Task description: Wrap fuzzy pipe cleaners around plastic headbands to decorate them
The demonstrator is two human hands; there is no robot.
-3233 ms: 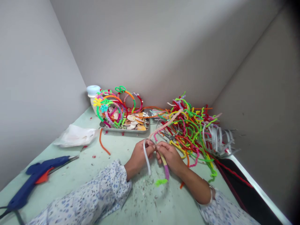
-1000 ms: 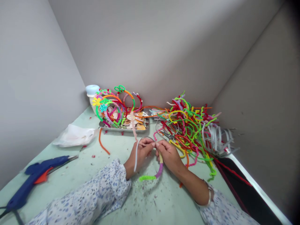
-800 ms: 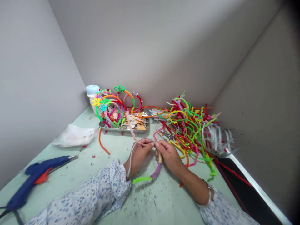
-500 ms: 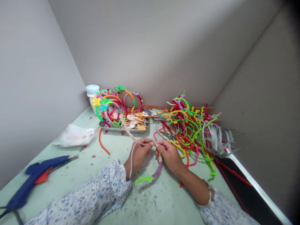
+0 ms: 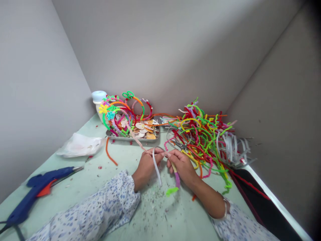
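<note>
Both my hands meet at the middle of the pale green table (image 5: pixel 82 180). My left hand (image 5: pixel 146 164) is closed on the top of a thin white headband (image 5: pixel 157 167), whose bare end hangs down between my wrists. My right hand (image 5: pixel 181 165) pinches the same headband where a pale pink pipe cleaner (image 5: pixel 132 134) is wound on; its free end sticks out up and to the left. Below my right hand the headband is wrapped in yellow, purple and green fuzz (image 5: pixel 175 182).
A blue glue gun (image 5: pixel 37 187) lies at the left. A metal tray (image 5: pixel 132 135) of shells and decorated headbands (image 5: pixel 120 112) stands at the back, a white jar (image 5: pixel 98 100) behind it. Loose pipe cleaners (image 5: pixel 200 134), scissors (image 5: pixel 179 144) and bare white headbands (image 5: pixel 233 149) are piled right. A plastic bag (image 5: pixel 79 145) lies left.
The headband has turned in my hands: its wrapped end swung from lying out to the left to hanging under my right hand. The pink free end swept from right to upper left.
</note>
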